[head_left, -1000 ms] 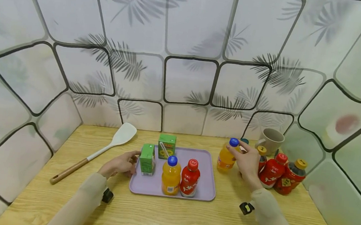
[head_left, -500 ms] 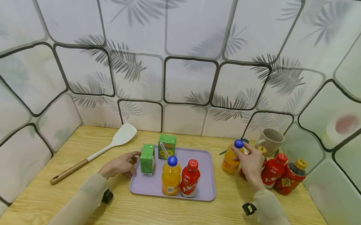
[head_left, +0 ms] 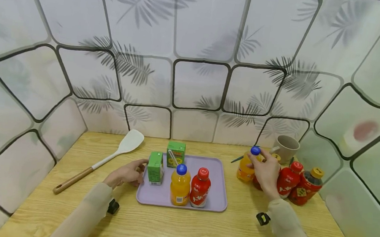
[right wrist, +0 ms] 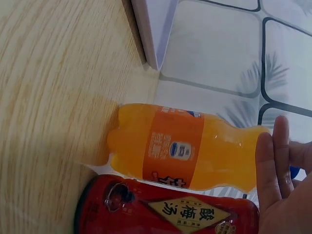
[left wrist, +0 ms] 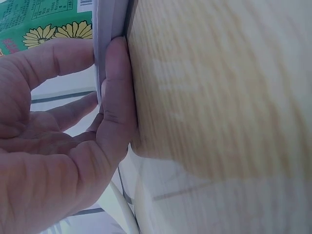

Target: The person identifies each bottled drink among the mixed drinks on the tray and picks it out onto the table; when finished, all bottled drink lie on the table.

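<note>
Pale wooden table (head_left: pixel 179 228); lilac plastic tray (head_left: pixel 218 197) at centre. Left hand (head_left: pixel 126 173) rests at the tray's left rim, fingers loosely spread, thumb along the edge. Small orange-juice bottle with blue cap (head_left: pixel 246 169) stands upright, long axis vertical, directly under right hand (head_left: pixel 267 171) fingertips pinching its cap, just beside red bottles (head_left: pixel 287 181).

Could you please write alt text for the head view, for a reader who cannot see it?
The right hand holds an orange bottle by its blue-capped top on a wooden table, beside red bottles and a mug. The left hand touches a lilac tray holding two green cartons and two bottles.
</note>
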The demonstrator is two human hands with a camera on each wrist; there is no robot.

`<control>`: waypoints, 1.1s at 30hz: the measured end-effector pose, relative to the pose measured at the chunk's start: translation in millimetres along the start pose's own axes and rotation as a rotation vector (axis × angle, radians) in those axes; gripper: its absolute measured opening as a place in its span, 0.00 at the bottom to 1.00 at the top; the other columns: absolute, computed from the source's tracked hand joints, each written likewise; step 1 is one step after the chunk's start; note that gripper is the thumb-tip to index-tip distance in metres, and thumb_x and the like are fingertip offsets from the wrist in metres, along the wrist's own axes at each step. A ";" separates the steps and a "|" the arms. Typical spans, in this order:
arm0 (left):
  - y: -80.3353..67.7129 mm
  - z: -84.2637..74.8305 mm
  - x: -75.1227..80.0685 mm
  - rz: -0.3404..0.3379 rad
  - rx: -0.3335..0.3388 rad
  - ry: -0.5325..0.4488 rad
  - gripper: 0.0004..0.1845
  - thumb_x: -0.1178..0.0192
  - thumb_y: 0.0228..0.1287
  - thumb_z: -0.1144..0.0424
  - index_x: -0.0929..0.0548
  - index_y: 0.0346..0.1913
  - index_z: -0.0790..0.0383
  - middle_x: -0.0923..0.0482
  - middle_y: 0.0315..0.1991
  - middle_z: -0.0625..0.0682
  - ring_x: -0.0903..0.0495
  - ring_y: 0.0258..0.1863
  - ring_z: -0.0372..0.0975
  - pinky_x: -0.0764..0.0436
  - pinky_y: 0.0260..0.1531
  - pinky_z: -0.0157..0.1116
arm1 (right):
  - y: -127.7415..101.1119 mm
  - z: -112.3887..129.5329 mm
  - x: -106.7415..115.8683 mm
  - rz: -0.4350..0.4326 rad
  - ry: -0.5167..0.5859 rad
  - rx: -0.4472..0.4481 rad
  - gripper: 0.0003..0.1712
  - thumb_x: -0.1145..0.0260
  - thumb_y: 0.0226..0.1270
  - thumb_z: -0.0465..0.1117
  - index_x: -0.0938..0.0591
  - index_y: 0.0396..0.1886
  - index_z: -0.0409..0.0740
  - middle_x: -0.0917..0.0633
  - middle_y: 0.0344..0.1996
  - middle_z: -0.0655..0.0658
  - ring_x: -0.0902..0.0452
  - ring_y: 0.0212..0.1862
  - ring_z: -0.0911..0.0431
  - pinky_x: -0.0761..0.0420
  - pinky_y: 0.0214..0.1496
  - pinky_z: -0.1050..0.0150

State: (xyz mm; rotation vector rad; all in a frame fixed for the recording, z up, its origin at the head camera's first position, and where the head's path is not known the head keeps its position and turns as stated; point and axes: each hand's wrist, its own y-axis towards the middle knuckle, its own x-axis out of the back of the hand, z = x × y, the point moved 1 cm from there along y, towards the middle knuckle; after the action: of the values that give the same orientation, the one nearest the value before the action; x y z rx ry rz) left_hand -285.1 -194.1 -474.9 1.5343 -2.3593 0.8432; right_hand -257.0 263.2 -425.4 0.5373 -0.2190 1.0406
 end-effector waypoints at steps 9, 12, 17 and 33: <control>-0.8 0.6 -2.0 -0.001 -0.005 -0.011 0.48 0.42 0.45 0.81 0.41 0.74 0.63 0.35 0.56 0.63 0.25 0.34 0.44 0.19 0.29 0.37 | -1.2 0.8 -1.5 -0.027 0.036 0.069 0.21 0.32 0.65 0.41 0.18 0.58 0.47 0.11 0.35 0.35 0.21 0.17 0.69 0.20 0.20 0.73; -1.4 1.4 -2.2 -0.005 -0.004 -0.011 0.48 0.41 0.44 0.82 0.41 0.74 0.63 0.35 0.56 0.63 0.25 0.34 0.44 0.19 0.29 0.37 | -3.2 1.2 -0.6 -0.026 0.011 0.045 0.23 0.32 0.65 0.42 0.20 0.61 0.46 0.12 0.28 0.34 0.20 0.16 0.66 0.21 0.18 0.72; -1.3 0.5 -1.6 -0.005 -0.011 0.000 0.48 0.42 0.43 0.82 0.41 0.74 0.63 0.36 0.56 0.64 0.26 0.35 0.45 0.19 0.29 0.37 | -2.5 3.2 -1.6 -0.036 0.015 0.047 0.26 0.31 0.64 0.41 0.21 0.62 0.45 0.13 0.25 0.34 0.20 0.16 0.66 0.21 0.17 0.71; -0.5 1.8 -1.3 -0.013 -0.007 0.001 0.48 0.41 0.44 0.81 0.41 0.74 0.62 0.35 0.57 0.63 0.26 0.37 0.45 0.19 0.29 0.37 | 0.8 4.2 0.5 -0.048 0.016 0.080 0.28 0.32 0.64 0.40 0.23 0.65 0.43 0.13 0.27 0.31 0.20 0.15 0.64 0.21 0.17 0.71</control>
State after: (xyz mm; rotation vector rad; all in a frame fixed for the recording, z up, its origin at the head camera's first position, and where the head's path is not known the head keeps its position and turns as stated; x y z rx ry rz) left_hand -283.9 -194.3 -476.7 1.5448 -2.3462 0.8316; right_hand -257.1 261.7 -421.4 0.6033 -0.1500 1.0102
